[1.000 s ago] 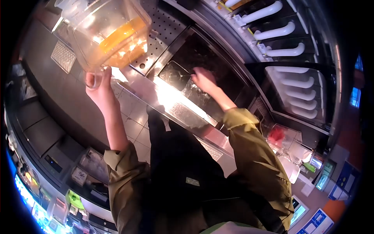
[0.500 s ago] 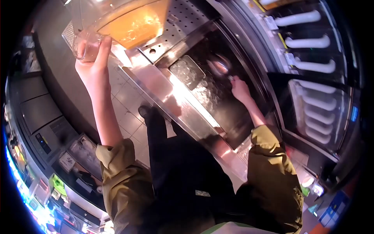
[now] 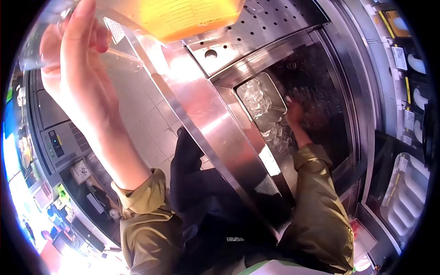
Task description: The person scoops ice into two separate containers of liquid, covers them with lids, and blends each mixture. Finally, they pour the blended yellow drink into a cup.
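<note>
My left hand [image 3: 85, 59] is raised at the upper left, its fingers wrapped round a clear, see-through cup [image 3: 121, 60]. Just beyond it stands a clear container of orange liquid [image 3: 195, 16] with measuring lines on its wall. Low in the dark steel ice bin, my right hand [image 3: 297, 113] is closed on the handle of an ice scoop; the scoop's bowl is hard to make out against the ice. Beside that hand, a clear rectangular tub [image 3: 285, 106] holds ice, and loose ice [image 3: 279, 137] lies below it.
A perforated steel drain surface [image 3: 256, 25] adjoins the bin at the back. The steel counter edge [image 3: 215, 123] runs between my body and the bin. White-handled containers [image 3: 408, 192] line the right side. Tiled floor [image 3: 146, 114] shows to the left.
The view has shifted, and my left hand with the cup appears larger and closer. My right hand has moved nearer the tub of ice, and the scoop's shiny bowl no longer shows clearly.
</note>
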Available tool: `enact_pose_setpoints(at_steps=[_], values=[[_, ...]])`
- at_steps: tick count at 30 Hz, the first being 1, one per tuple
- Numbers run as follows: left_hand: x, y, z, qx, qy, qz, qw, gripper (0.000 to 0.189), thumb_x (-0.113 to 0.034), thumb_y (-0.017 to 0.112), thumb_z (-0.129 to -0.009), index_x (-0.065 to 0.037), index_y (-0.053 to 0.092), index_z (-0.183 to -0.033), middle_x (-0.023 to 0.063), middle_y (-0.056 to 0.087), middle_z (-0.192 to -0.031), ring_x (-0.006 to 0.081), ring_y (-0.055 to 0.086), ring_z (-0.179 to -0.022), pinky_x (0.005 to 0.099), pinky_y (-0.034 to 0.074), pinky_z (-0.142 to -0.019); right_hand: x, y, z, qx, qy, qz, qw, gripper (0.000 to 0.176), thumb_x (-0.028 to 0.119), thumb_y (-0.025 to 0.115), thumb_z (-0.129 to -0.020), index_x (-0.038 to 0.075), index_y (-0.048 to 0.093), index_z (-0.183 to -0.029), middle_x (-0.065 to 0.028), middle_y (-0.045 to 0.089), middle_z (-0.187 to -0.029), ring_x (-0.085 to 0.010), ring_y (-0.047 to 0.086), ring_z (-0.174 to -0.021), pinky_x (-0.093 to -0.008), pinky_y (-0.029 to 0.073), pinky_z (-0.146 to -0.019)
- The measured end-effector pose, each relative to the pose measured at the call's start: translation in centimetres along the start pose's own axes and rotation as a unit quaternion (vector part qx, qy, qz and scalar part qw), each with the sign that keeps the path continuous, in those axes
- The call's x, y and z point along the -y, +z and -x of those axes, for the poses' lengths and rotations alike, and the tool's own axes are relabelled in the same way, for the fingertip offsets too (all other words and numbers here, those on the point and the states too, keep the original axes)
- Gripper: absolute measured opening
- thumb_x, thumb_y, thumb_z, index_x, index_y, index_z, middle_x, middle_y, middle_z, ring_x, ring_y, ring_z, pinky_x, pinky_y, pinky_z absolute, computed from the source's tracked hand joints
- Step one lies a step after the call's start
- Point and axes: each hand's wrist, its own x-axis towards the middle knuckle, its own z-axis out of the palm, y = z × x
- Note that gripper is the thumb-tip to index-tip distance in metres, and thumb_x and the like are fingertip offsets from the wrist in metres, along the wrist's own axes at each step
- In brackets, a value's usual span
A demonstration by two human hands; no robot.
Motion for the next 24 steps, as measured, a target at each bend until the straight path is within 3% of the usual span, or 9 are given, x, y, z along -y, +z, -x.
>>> enact_pose_setpoints(at_steps=[1,2,5,9,11,13,16,19,24], values=[[-0.3,0.4,0.1,0.007,0.003,-0.001,1.000,0.007,-0.010,0.060,-0.084,-0.006,0.060,-0.078,0.0007,0.054,-0.071,0.0084,0.047,-0.064,0.0266,0.042,-0.068,1.5,0.8,1.0,-0.020,-0.083,-0.048,0.995,0.022,0.020,0.057,-0.077,0.008,0.063,-0.095,-0.0184,0.064,-0.086,-0.0358,0.062,-0.075,-0.0475,0.049,-0.065],[-0.4,0.4,0.1,0.004,-0.007,-0.003,1.000,0.006,-0.010,0.060,-0.084,-0.006,0.061,-0.079,0.0005,0.054,-0.071,0.0085,0.047,-0.064,0.0267,0.042,-0.068,3.3,0.2,2.2,0.139,0.044,-0.017,0.989,0.017,0.017,0.057,-0.076,0.007,0.064,-0.089,-0.0146,0.064,-0.075,-0.0292,0.063,-0.068,-0.0435,0.049,-0.063],[-0.9,0.7,0.2,-0.021,-0.044,-0.023,0.999,0.004,-0.009,0.058,-0.084,-0.006,0.060,-0.082,0.0001,0.054,-0.073,0.0092,0.048,-0.066,0.0266,0.041,-0.070,2.8,-0.6,2.4,0.264,0.122,-0.145,0.946,0.015,0.015,0.051,-0.081,0.008,0.062,-0.087,-0.0095,0.060,-0.071,-0.0223,0.055,-0.063,-0.0369,0.043,-0.058],[-1.3,0.9,0.2,-0.028,-0.070,-0.041,0.996,0.004,-0.007,0.057,-0.085,-0.008,0.055,-0.082,0.0004,0.052,-0.073,0.0084,0.045,-0.065,0.0259,0.037,-0.065,-0.6,-2.5,2.2,0.383,0.274,-0.411,0.781,0.017,0.012,0.043,-0.088,0.009,0.060,-0.086,-0.0027,0.053,-0.066,-0.0130,0.046,-0.057,-0.0281,0.036,-0.051],[-1.6,1.4,0.2,-0.064,-0.092,-0.040,0.993,0.010,-0.007,0.059,-0.083,-0.007,0.051,-0.076,0.0011,0.050,-0.067,0.0081,0.043,-0.060,0.0246,0.035,-0.061,-0.8,-2.8,2.4,0.391,0.323,-0.465,0.726,0.020,0.011,0.039,-0.091,0.009,0.059,-0.085,0.0006,0.050,-0.063,-0.0084,0.041,-0.054,-0.0237,0.033,-0.048],[-1.2,0.3,0.4,-0.040,-0.111,-0.023,0.993,0.010,-0.007,0.055,-0.086,-0.007,0.051,-0.077,0.0009,0.047,-0.069,0.0094,0.041,-0.063,0.0259,0.035,-0.064,4.6,-8.3,0.5,0.358,0.280,-0.437,0.776,0.019,0.010,0.039,-0.091,0.008,0.058,-0.087,0.0005,0.050,-0.065,-0.0088,0.041,-0.054,-0.0235,0.033,-0.049],[-1.4,0.3,0.3,-0.029,-0.127,-0.041,0.991,0.011,-0.006,0.055,-0.086,-0.006,0.049,-0.077,0.0014,0.048,-0.068,0.0099,0.040,-0.063,0.0283,0.038,-0.064,5.1,-10.3,1.0,0.336,0.225,-0.426,0.810,0.017,0.009,0.039,-0.091,0.005,0.056,-0.090,0.0006,0.050,-0.067,-0.0088,0.041,-0.055,-0.0224,0.032,-0.051],[-1.9,1.1,0.2,-0.071,-0.149,-0.040,0.985,0.013,-0.006,0.056,-0.086,-0.006,0.048,-0.076,0.0025,0.050,-0.067,0.0100,0.042,-0.061,0.0278,0.038,-0.062,7.8,-16.6,0.6,0.315,0.242,-0.477,0.784,0.017,0.008,0.038,-0.090,0.003,0.054,-0.092,0.0006,0.049,-0.068,-0.0086,0.041,-0.055,-0.0216,0.032,-0.054],[-3.1,1.1,0.0,-0.023,-0.193,-0.073,0.978,0.010,-0.006,0.059,-0.084,-0.005,0.050,-0.079,0.0025,0.050,-0.065,0.0087,0.043,-0.059,0.0229,0.035,-0.057,8.5,-25.0,2.2,0.285,0.278,-0.562,0.725,0.016,0.009,0.040,-0.089,0.001,0.052,-0.095,0.0008,0.046,-0.065,-0.0081,0.040,-0.056,-0.0205,0.031,-0.055]])
